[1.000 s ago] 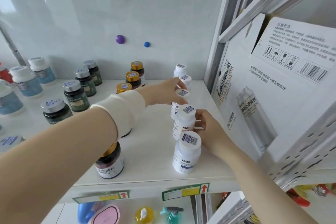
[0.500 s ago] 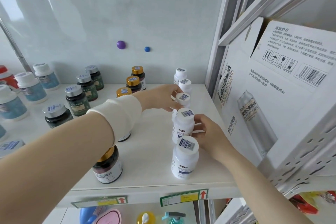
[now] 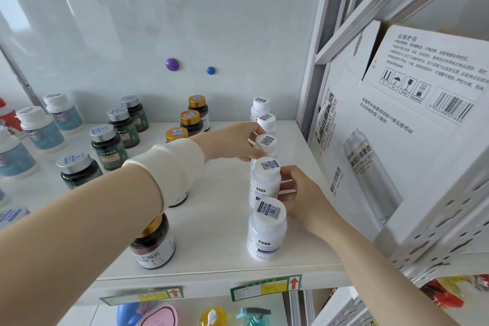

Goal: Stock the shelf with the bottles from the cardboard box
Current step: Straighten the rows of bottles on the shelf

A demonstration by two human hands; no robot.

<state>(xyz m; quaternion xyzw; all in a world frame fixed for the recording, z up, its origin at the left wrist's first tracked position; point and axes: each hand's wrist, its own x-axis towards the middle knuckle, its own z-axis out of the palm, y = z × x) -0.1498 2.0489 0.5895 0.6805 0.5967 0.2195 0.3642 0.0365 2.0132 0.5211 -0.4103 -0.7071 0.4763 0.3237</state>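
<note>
A row of several white bottles runs front to back on the right side of the white shelf (image 3: 219,222). My left hand (image 3: 232,145) grips the third white bottle (image 3: 266,144) near its cap. My right hand (image 3: 299,193) holds the second white bottle (image 3: 264,182) from its right side. The front white bottle (image 3: 266,233) stands free near the shelf's front edge. The cardboard box (image 3: 412,140) with a beer can print sits to the right, beyond the shelf upright.
Gold-capped dark bottles (image 3: 191,120) stand in a row left of the white ones, one (image 3: 154,243) near the front edge. Silver-capped green bottles (image 3: 105,145) and blue-labelled white bottles (image 3: 39,128) fill the left. Spray bottles (image 3: 254,316) show on the level below.
Both hands stay on their white bottles, which sit slightly more in line. The view has shifted a little.
</note>
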